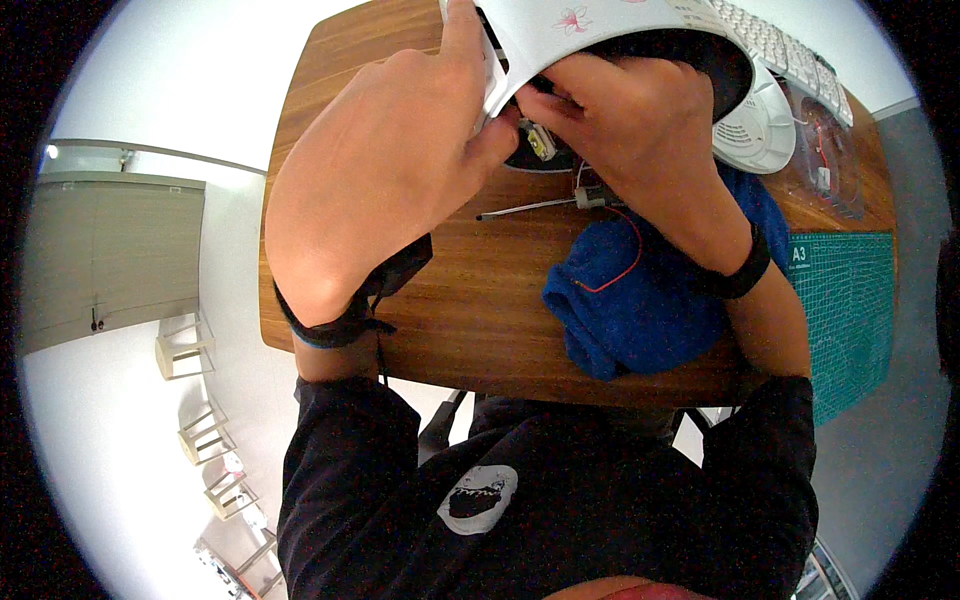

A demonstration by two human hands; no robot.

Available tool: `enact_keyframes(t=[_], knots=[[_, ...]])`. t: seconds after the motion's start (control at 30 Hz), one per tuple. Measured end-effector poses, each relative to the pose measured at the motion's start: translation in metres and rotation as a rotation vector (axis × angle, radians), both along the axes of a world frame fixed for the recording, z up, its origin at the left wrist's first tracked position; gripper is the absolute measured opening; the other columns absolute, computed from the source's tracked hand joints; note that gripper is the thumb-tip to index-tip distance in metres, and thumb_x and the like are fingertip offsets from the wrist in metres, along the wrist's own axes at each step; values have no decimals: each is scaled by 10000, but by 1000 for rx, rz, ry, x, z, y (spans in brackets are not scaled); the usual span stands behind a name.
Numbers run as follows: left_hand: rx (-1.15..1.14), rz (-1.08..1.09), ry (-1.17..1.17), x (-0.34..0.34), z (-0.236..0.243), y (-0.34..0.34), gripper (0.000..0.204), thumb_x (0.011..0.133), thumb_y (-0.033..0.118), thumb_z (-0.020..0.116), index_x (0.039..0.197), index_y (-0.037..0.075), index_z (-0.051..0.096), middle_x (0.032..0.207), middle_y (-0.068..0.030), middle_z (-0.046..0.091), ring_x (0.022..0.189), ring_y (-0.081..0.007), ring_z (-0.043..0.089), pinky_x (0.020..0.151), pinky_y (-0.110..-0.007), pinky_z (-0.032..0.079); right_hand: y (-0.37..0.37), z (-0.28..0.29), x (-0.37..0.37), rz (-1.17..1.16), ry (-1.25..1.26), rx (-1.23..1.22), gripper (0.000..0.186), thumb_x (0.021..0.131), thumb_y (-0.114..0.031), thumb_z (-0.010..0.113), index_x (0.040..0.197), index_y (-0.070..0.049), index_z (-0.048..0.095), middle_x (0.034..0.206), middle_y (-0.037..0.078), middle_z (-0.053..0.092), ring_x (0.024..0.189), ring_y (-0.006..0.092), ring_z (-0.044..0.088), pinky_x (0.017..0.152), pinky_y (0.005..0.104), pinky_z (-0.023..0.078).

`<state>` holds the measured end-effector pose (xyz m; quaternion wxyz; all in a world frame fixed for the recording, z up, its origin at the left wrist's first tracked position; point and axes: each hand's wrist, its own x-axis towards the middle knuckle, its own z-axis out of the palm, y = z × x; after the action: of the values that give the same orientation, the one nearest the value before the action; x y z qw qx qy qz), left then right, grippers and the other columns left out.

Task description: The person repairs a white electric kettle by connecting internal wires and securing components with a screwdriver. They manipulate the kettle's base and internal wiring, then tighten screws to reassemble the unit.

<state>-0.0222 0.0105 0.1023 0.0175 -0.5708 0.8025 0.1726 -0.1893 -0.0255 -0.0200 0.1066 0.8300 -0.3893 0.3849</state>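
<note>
My left hand (400, 150) grips the side of a white plastic housing (545, 25) with pink flower prints, near the top of the view. My right hand (640, 150) reaches into the housing's dark opening with fingers bent; what they hold is hidden. Between my hands a small yellowish and metal part (541, 142) sits by the opening. Below it a screwdriver (525, 208) lies beside a small grey component (590, 197) with wires, one red wire running over a crumpled blue cloth (625, 320) under my right forearm.
A round white plastic part (755, 135), a white keyboard (790, 45) and a clear bag with wired parts (825, 170) are at the right of the wooden table (450, 330). A green cutting mat (840, 320) lies below them. Several stools (200, 440) stand along the left.
</note>
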Motion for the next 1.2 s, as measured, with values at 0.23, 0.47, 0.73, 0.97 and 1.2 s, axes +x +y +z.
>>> enact_keyframes(t=[0.23,0.47,0.73,0.97,1.2], knots=[[-85,-26,18,-1,-4,5,770,911,111,656,1431,-254,220,762,-237,699,717,-378,718,650,-412,582,-2,-4,1,-13,-37,-20,204,798,-307,851,842,-137,747,634,68,683,539,275,677,491,377,527],[-6,-18,27,1,2,0,762,919,117,654,1426,-261,228,770,-244,699,729,-389,716,649,-417,573,-4,-7,0,2,-27,0,180,906,-376,714,870,-200,718,616,93,669,545,314,688,490,437,558],[14,-5,-36,4,-8,-7,825,928,124,646,1446,-288,154,755,-248,695,733,-398,711,667,-427,575,-2,-6,0,30,-3,50,189,909,-354,714,884,-167,704,606,102,666,532,318,681,487,445,560],[-74,-45,-56,-2,2,7,843,933,138,655,1453,-293,150,746,-245,694,726,-392,713,678,-423,580,-4,-5,-4,101,8,78,183,912,-338,718,935,-159,693,625,118,668,561,331,688,514,464,572],[9,-34,-61,-1,4,2,832,936,133,652,1452,-299,163,735,-234,698,715,-366,717,673,-400,585,-6,-6,-4,130,9,63,180,917,-316,719,973,-148,684,628,123,662,565,340,685,519,460,575]])
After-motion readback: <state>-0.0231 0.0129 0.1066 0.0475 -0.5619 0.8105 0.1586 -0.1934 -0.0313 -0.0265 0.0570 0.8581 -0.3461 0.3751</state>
